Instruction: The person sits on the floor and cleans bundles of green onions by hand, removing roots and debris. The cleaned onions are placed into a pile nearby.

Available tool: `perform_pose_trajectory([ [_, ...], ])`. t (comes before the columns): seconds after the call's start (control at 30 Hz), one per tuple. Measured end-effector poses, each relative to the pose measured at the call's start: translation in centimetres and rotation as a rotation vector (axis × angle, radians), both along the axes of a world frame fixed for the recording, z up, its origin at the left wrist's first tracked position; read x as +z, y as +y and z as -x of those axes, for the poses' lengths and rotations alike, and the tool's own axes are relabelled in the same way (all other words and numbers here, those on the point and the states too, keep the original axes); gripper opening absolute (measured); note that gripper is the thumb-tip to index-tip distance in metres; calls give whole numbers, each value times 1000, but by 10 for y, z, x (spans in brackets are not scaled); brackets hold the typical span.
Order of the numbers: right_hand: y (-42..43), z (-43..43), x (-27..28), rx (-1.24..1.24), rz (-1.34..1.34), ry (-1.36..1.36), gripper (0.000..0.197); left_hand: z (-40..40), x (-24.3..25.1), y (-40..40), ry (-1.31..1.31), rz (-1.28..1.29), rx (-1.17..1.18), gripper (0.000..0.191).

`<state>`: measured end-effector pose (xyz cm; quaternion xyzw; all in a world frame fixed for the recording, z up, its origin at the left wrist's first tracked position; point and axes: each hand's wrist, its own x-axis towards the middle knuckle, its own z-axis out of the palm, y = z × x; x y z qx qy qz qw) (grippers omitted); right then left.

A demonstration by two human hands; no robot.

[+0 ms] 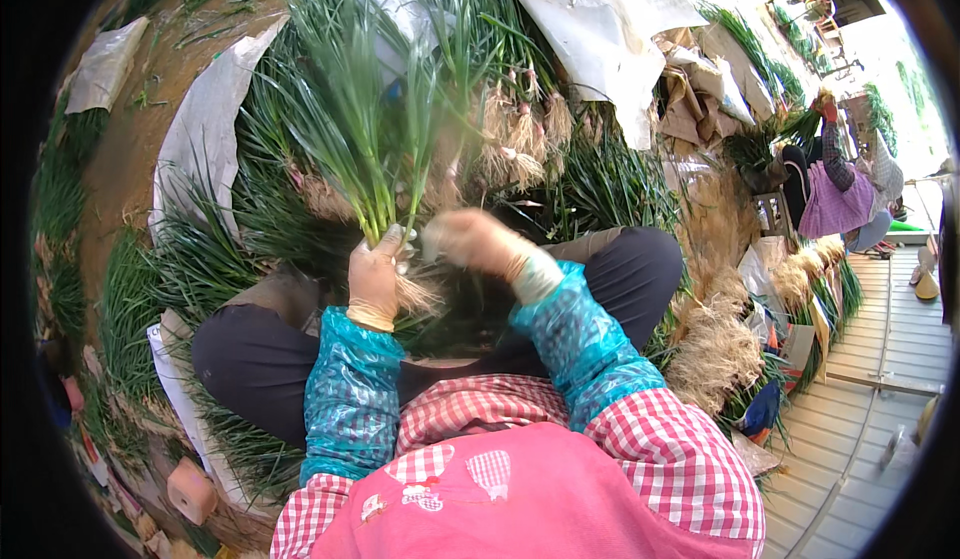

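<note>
My left hand [374, 274], in a pale glove, grips a small bunch of young garlic plants [379, 199] by the lower stems. Their green leaves fan upward, and pale stringy roots [417, 295] hang below the fist. My right hand [476, 240] is blurred just right of the bunch, so its fingers and anything in them cannot be made out. Beyond my hands lies a heap of similar plants with pinkish bulbs and roots [525, 135]. More leafy bundles [615, 176] lie past my right knee.
White sheets [592, 26] cover part of the heap. Bundles with roots outward [716, 334] stand at right, beside a ribbed pale surface [862, 334]. Another person [836, 191] sits at upper right, raising a bunch. A pinkish block [191, 490] lies lower left.
</note>
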<state>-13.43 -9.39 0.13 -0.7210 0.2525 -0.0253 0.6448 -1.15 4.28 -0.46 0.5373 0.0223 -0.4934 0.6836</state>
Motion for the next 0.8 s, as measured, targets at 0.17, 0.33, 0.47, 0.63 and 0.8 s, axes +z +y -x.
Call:
perform_pose_trajectory([
  [0.17,-34,-3,0,-318,-353,144,50,1,1,7,80,82,-42,18],
  [0.33,0,-51,-65,-103,-165,-473,58,18,6,-2,162,79,-140,18],
  [0.47,1,-63,-41,-588,-1232,-278,70,16,-3,6,125,66,-66,20],
  [0.63,3,-56,-25,-647,-1159,-365,72,16,-1,-3,179,76,-58,20],
  [0.8,2,-60,-7,-631,-1216,-399,60,10,-11,2,319,149,-93,24],
])
